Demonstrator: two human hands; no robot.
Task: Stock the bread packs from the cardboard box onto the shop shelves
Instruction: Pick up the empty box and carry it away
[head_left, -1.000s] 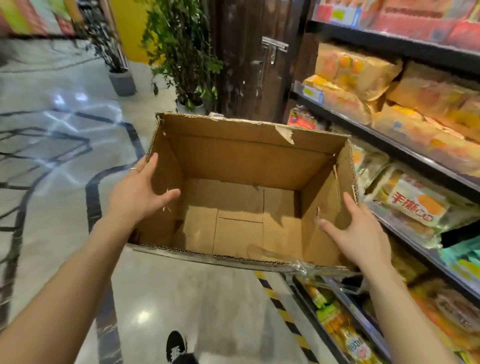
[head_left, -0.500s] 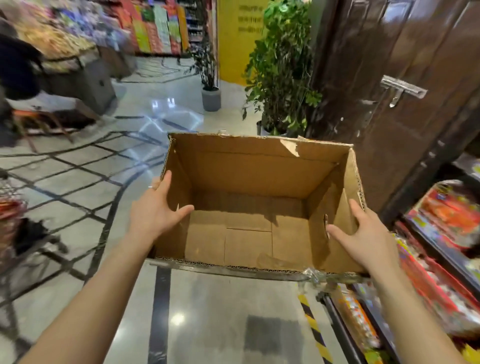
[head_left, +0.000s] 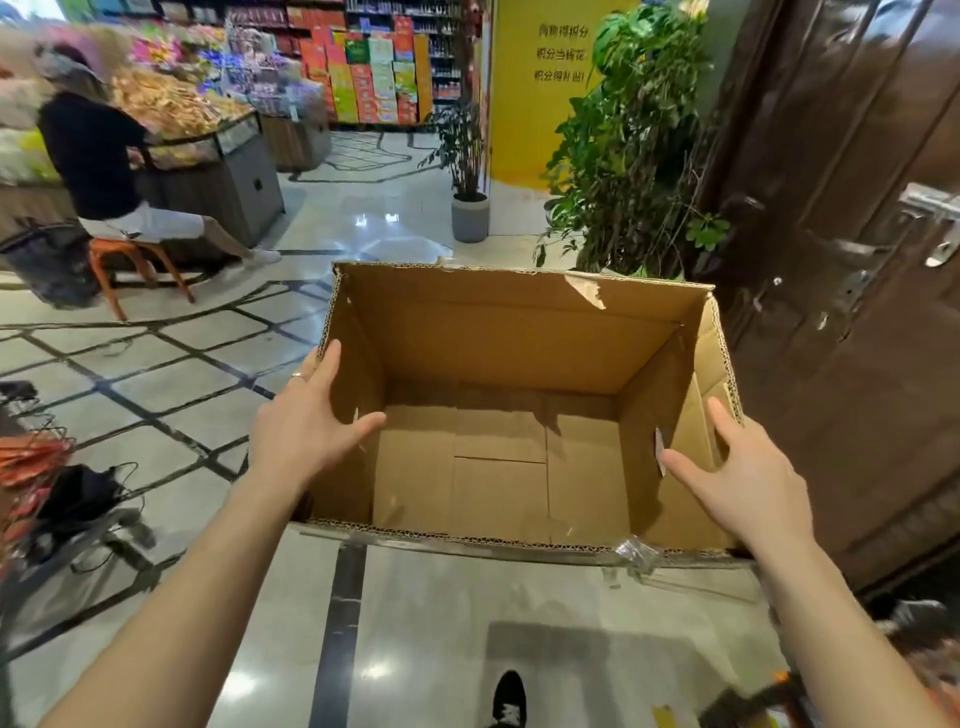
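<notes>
I carry a brown cardboard box (head_left: 519, 322) in front of me, top open, nothing inside it. My left hand (head_left: 306, 431) grips its left wall, thumb inside, fingers outside. My right hand (head_left: 743, 478) grips the right wall the same way. No bread packs show in the box. The bread shelves are out of view.
A dark wooden door (head_left: 841, 260) fills the right side. A leafy potted plant (head_left: 634, 140) stands just beyond the box, a smaller one (head_left: 467, 171) further back. A person sits on an orange stool (head_left: 130, 260) at a snack counter (head_left: 218, 171) on the left. My shoe (head_left: 509, 696) shows on the glossy tiled floor.
My view has swung left, away from the bread shelves, toward the shop floor and the door. Both hands have kept their grip on the box.
</notes>
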